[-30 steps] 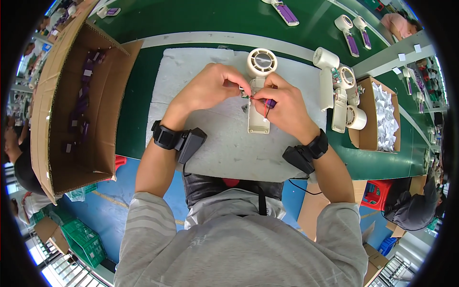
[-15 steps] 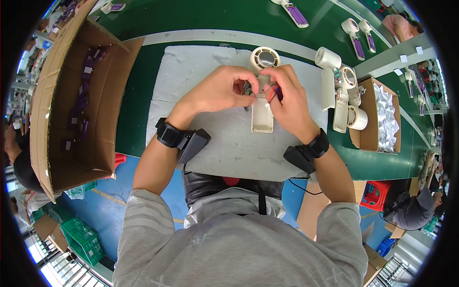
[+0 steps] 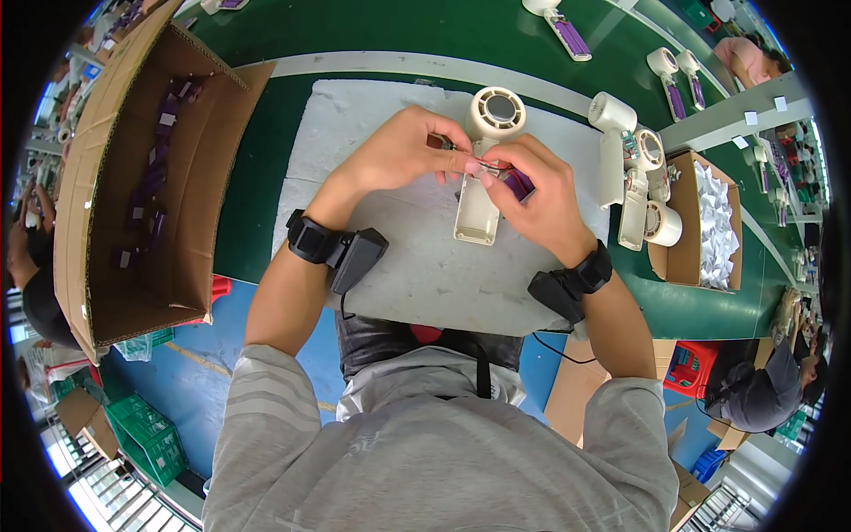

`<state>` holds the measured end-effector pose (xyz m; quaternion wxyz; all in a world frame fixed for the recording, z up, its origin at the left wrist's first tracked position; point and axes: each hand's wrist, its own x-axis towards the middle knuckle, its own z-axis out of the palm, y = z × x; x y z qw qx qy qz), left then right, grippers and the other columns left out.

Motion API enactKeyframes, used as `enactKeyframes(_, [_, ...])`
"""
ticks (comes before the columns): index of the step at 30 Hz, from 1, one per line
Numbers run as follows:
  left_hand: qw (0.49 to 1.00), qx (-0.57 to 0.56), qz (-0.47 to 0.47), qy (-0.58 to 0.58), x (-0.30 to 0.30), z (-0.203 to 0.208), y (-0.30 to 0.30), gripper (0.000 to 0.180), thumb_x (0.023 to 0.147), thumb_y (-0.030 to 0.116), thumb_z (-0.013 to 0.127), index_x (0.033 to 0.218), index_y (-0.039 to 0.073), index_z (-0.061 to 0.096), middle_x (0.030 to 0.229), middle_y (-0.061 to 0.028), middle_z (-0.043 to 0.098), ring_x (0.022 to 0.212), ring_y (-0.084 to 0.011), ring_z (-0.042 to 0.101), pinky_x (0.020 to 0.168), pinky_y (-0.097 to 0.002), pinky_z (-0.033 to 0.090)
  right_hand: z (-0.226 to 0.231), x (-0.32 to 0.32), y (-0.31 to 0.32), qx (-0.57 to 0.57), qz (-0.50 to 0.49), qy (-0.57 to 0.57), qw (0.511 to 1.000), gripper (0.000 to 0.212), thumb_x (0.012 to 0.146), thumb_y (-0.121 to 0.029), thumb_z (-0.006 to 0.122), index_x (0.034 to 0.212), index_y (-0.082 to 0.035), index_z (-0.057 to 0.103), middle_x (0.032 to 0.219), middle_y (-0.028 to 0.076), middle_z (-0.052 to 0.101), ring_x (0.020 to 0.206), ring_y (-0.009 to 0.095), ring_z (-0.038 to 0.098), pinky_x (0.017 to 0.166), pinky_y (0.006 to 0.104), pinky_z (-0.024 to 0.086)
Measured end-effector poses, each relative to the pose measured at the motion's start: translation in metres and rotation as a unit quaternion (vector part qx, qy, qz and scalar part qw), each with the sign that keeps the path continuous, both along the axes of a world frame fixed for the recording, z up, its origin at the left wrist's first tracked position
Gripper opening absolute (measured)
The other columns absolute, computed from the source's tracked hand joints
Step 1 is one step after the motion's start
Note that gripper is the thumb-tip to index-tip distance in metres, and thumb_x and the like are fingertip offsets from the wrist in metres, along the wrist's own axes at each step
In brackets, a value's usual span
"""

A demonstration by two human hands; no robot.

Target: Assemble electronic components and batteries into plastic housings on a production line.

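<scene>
A cream handheld fan (image 3: 477, 217) lies on the pale foam mat, its round head at the far end and its hollow handle shell toward me. Over the handle, my left hand (image 3: 403, 155) is closed, thumb and forefinger pinching thin wires (image 3: 489, 165). My right hand (image 3: 545, 191) meets it fingertip to fingertip, also closed, with a purple battery (image 3: 519, 184) tucked in its fingers. Fingers hide most of the joint between the wires, and part of a small dark piece behind the left fingers.
A deep cardboard box (image 3: 164, 293) with purple batteries stands at left. To the right are several cream fan parts (image 3: 634, 173) and a carton of folded white pieces (image 3: 714, 226). More fans with purple batteries (image 3: 570, 40) lie on the far green bench. The foam mat (image 3: 372, 266) spans the middle.
My hands have come together, fingertips now meeting at the wires. The fan has shifted and tilted slightly, its handle end swinging left.
</scene>
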<state>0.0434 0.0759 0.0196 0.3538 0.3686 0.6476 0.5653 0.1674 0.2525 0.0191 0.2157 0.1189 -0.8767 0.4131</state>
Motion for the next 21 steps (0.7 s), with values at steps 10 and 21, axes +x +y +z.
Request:
enactKeyframes(10, [1.000, -0.006, -0.014, 0.002, -0.0022, -0.0022, -0.0009, 0.017, 0.079, 0.010, 0.077, 0.090, 0.000, 0.070, 0.076, -0.0034, 0.066, 0.067, -0.0105, 0.059, 0.065, -0.0239, 0.049, -0.0063, -0.0020, 0.0042, 0.002, 0.009, -0.033, 0.999, 0.007, 0.081, -0.002, 0.069, 0.088, 0.000, 0.070, 0.080, 0.006, 0.061, 0.063, 0.016, 0.058, 0.057, 0.0272, 0.045])
enactKeyframes(21, [0.998, 0.025, -0.028, -0.052, -0.0055, 0.0023, -0.0065, 0.034, 0.077, 0.000, 0.075, 0.108, 0.003, 0.064, 0.090, -0.0026, 0.067, 0.078, -0.0092, 0.061, 0.074, -0.0231, 0.048, -0.0063, -0.0026, 0.0051, 0.003, 0.013, -0.018, 1.000, 0.010, 0.080, -0.002, 0.070, 0.090, -0.001, 0.072, 0.080, 0.005, 0.061, 0.067, 0.015, 0.059, 0.057, 0.0272, 0.045])
